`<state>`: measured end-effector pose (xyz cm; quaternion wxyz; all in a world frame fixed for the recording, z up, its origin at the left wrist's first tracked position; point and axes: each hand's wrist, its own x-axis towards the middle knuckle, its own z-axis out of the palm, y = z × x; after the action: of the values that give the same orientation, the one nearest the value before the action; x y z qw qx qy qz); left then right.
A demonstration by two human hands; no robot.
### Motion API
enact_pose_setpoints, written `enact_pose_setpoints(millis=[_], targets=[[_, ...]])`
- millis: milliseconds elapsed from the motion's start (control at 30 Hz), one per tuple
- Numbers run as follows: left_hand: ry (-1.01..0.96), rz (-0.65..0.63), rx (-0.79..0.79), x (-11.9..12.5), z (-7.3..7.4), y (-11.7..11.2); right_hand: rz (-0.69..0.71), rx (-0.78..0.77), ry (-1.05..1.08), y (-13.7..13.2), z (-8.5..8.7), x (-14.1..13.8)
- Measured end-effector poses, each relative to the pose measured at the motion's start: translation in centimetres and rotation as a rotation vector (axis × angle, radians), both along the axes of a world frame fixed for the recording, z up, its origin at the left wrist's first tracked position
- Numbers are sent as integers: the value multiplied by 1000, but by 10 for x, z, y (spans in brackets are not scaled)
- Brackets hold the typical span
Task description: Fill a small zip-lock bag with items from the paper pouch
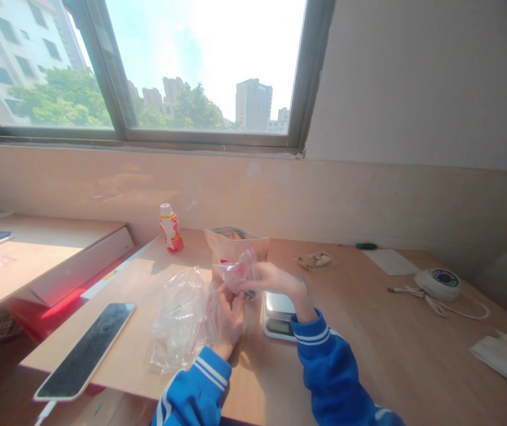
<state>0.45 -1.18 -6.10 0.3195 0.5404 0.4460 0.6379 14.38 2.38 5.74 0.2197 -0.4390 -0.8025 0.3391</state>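
1. Small bag [232,272]: clear plastic with some red on it, between both hands, directly in front of the pouch [238,247].
2. Right hand [271,278]: fingers pinched on the bag's right side, coming in from the right.
3. Left hand [229,319]: fingertips closed on the bag's lower part, from below. Exact grip partly hidden.
4. Key relation: bag sits right at the fingertips, no gap. Pouch is just beyond, mouth up and gaping; scale [276,305] is just right and nearer the person. Right hand is the nearer one to the scale.
5. Bag axis: crumpled, seems to slant; can't call it. Something dark near its bottom, too blurred to identify.
6. In the way: right wrist and cuff pass over the scale's right side, hiding part of the plate. Bag and right fingers mask the pouch's lower front.
7. Flat bags [177,319]: loose pile just left of the left hand, could snag it, I'd guess.
8. Rest of worktop [368,367]: bottle [171,229] far left, phone [87,349] near left, packet [316,260] of pale pieces behind the scale to the right, dome camera [435,285] with cable well right. All off the hands.
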Motion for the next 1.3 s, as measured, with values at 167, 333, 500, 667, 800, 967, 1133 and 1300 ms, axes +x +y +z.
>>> enact_pose_setpoints(millis=[167, 333, 500, 667, 800, 967, 1133, 1300], targets=[[14, 57, -18, 1, -4, 4, -53, 36, 25, 0, 9, 8], [28, 57, -8, -1, -7, 4, -110, 39, 210, -11, 26, 29], [-2, 41, 6, 0, -15, 7, -343, 219, 501, -15, 40, 41], [33, 76, -14, -1, -18, 8, -538, 662, 891, 1, 36, 6], [92, 128, -17, -4, -16, 7, -507, 788, 855, 9, 25, -31], [160, 139, -10, -6, -11, 3, -430, 783, 581, 12, 16, -47], [103, 129, 10, -5, -13, 5, -406, 755, 274, 11, 17, -41], [116, 112, 20, -4, -7, 3, -416, 805, 67, 7, 19, -39]])
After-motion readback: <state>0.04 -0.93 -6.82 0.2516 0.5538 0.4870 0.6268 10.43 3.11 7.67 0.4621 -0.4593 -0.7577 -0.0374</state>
